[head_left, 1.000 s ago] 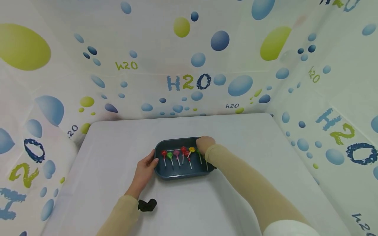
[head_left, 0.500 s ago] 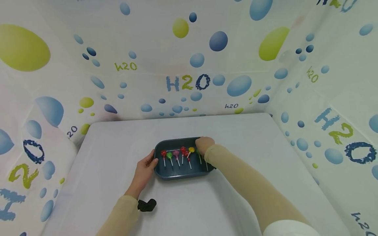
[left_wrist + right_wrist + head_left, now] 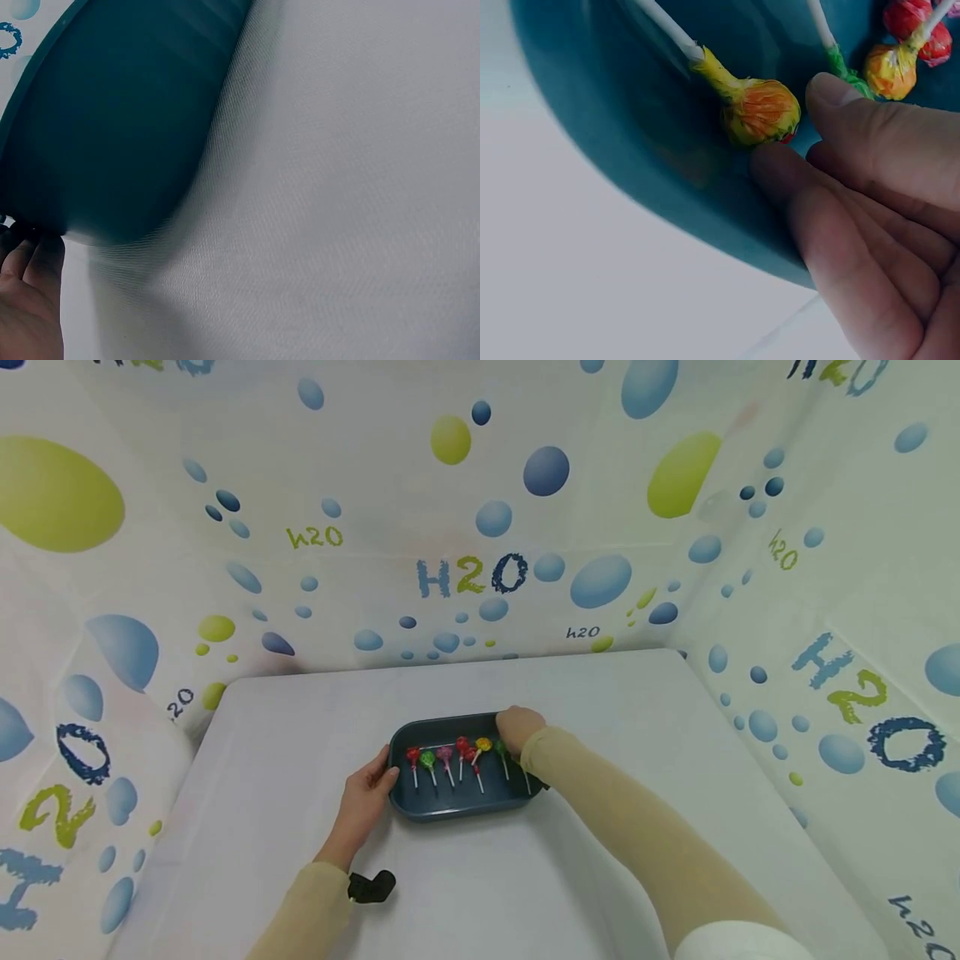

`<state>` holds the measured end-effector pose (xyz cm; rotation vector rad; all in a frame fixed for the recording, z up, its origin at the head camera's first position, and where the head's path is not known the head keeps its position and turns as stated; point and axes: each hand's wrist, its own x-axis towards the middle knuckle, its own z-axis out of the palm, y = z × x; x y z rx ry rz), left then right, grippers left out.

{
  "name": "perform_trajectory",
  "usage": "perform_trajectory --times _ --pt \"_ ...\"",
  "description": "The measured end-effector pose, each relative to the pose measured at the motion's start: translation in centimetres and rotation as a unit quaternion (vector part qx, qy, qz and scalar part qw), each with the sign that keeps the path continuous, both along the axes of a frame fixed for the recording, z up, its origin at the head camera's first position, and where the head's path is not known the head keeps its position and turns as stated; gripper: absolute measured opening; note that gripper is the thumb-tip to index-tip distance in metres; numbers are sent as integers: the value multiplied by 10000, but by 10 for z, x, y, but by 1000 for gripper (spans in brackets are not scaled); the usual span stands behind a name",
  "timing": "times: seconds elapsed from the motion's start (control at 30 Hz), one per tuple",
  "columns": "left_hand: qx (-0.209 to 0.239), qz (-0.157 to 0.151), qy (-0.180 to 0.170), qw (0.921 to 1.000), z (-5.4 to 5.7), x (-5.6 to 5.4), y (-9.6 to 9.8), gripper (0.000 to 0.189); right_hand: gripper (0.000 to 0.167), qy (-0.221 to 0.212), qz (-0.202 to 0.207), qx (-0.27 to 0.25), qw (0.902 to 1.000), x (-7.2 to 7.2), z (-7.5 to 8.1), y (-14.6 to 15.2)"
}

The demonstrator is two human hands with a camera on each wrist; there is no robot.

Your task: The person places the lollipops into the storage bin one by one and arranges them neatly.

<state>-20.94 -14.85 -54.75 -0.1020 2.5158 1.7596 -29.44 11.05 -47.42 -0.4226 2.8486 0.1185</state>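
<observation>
My left hand (image 3: 363,797) grips the left end of a dark blue-green tray (image 3: 457,815), thumb on the rim and fingers along the outside. In the left wrist view, the fingertips of the left hand (image 3: 34,289) touch the tray's (image 3: 120,112) outer wall. My right hand (image 3: 877,225) reaches over the rim into the right end. Its index fingertip touches a yellow-orange lollipop (image 3: 761,112); the thumb tip lies by a green lollipop (image 3: 847,79). Thumb and index finger are apart. A row of lollipops includes red (image 3: 413,754), green (image 3: 427,760), pink (image 3: 445,754) and yellow (image 3: 483,744) ones.
The tray is over a white-covered table (image 3: 300,727). A printed sheet (image 3: 495,543) with blue and green drops stands behind it and at both sides. A black wrist fitting (image 3: 371,887) sticks out from the left sleeve.
The head view has shifted slightly. Both hands stay at the tray's ends, and the lollipops keep their places in it.
</observation>
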Motion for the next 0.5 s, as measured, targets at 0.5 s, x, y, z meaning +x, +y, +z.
perform_trajectory --times 0.5 --pt "3 7 -106 9999 0 2 -2 57 24 -504 -377 -2044 9769 -8 22 31"
